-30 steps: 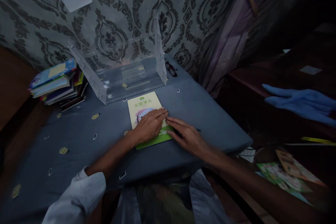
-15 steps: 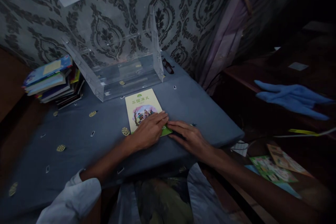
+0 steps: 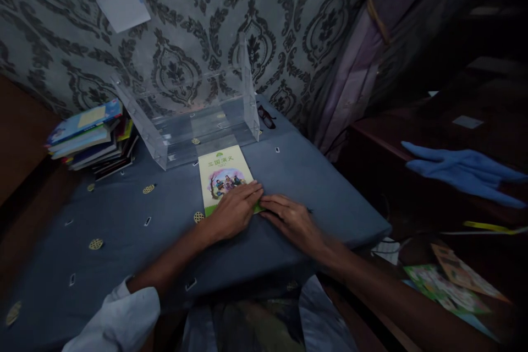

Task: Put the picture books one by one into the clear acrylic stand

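Note:
A thin book (image 3: 220,162) with a cream cover, green Chinese title and a picture of several figures lies on the blue cloth-covered table (image 3: 173,253). My left hand (image 3: 237,210) rests flat over the lower right part of its cover, fingers stretched out and close together. At the lower right corner, my right hand (image 3: 291,219) has fingers and thumb brought together at the book's edge; the fingers partly hide that corner. Just behind the book stands a clear plastic rack (image 3: 159,148) with upright sides.
A stack of books (image 3: 93,135) stands at the table's left back. Glasses (image 3: 266,117) lie right of the rack. On a dark surface at right is a blue glove (image 3: 466,168). Colourful booklets (image 3: 447,289) lie lower down at right. Patterned wallpaper and a tied curtain (image 3: 355,71) border the table.
The view has tilted up slightly. My left hand has slid a little down the cover, baring more of the picture. My right fingers and thumb have drawn closer together at the corner.

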A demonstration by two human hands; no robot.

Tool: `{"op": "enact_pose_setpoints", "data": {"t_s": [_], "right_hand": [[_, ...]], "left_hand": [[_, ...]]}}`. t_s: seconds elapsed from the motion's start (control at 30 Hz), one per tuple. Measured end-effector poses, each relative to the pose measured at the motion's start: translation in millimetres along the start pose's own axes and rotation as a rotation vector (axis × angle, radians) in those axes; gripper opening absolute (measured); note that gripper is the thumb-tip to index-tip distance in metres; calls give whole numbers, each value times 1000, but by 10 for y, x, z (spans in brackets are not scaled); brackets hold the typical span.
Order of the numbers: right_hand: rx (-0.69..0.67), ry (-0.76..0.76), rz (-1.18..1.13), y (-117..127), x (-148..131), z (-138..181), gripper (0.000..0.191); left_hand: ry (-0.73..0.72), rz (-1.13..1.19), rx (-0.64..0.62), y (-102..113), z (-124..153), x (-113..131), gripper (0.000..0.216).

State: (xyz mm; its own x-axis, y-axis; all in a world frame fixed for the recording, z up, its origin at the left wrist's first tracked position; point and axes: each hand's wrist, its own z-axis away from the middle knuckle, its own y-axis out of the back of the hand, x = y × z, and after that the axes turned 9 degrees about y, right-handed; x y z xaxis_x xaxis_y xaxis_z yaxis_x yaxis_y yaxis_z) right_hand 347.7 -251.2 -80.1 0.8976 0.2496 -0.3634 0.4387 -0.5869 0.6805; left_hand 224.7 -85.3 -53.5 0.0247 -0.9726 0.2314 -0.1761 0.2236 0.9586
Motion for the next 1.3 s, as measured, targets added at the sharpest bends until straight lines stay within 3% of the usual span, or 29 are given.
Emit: {"op": "enact_pose_setpoints", "data": {"t_s": [0.4, 0.9, 1.3], "right_hand": [[0, -13, 31, -13, -13, 31, 15], [-5, 51, 26, 116, -241, 166, 23], [61, -42, -76, 209, -261, 135, 21]], "left_hand": [[8, 37, -65, 10, 63, 43, 48], [-10, -7, -104, 14, 285, 260, 54], [-90, -246, -108, -6, 415, 381, 46]]}}
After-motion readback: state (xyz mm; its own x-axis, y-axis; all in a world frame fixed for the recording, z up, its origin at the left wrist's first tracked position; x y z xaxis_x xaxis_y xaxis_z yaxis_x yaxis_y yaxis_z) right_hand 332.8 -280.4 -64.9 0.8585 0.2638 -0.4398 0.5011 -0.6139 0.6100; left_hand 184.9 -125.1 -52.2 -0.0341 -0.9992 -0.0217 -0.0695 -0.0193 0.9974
